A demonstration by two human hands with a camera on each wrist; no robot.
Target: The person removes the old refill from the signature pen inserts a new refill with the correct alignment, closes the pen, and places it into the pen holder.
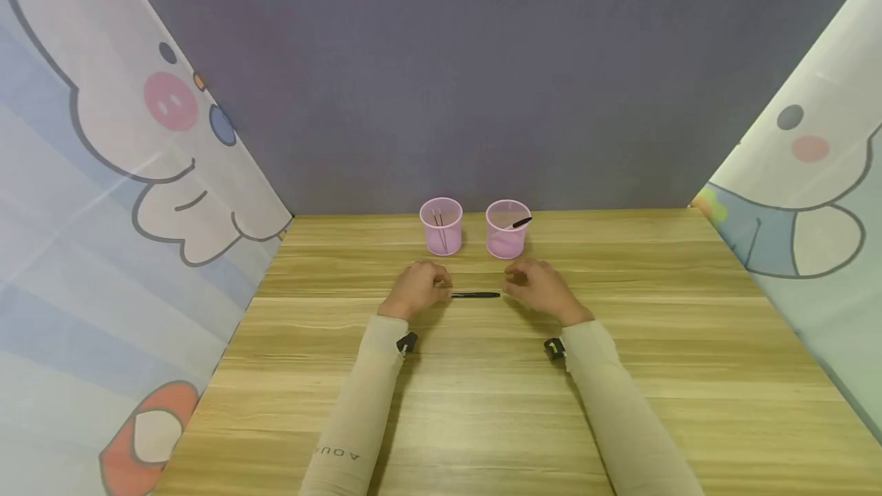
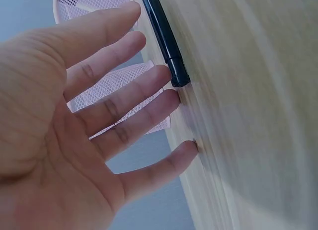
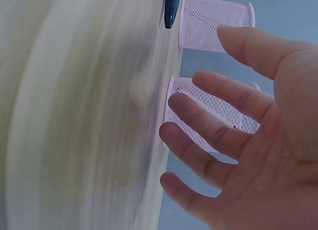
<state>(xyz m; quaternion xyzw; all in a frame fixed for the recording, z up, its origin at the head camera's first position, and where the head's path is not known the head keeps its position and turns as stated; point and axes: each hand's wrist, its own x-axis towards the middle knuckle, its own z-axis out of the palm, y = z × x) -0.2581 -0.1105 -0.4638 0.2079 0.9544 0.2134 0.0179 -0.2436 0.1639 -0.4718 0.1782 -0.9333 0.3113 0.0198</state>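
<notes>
A black pen [image 1: 475, 295] lies crosswise on the wooden table between my two hands. My left hand [image 1: 417, 287] is at the pen's left end, its fingers spread and loosely bent; in the left wrist view the fingertips are beside the pen's blunt end [image 2: 180, 81], and I cannot tell whether they touch it. Off the pen's right end is my right hand [image 1: 540, 289], fingers apart with nothing between them. The right wrist view shows the pen's tapered tip [image 3: 171, 14] apart from those fingers.
Behind the hands stand two pink mesh cups. The left cup [image 1: 434, 239] holds two thin sticks; the right cup [image 1: 501, 245] holds a pen with a black end [image 1: 522, 223]. A grey panel [image 1: 482, 83] rises at the table's [image 1: 475, 419] back edge, with cartoon-printed sheets at both sides.
</notes>
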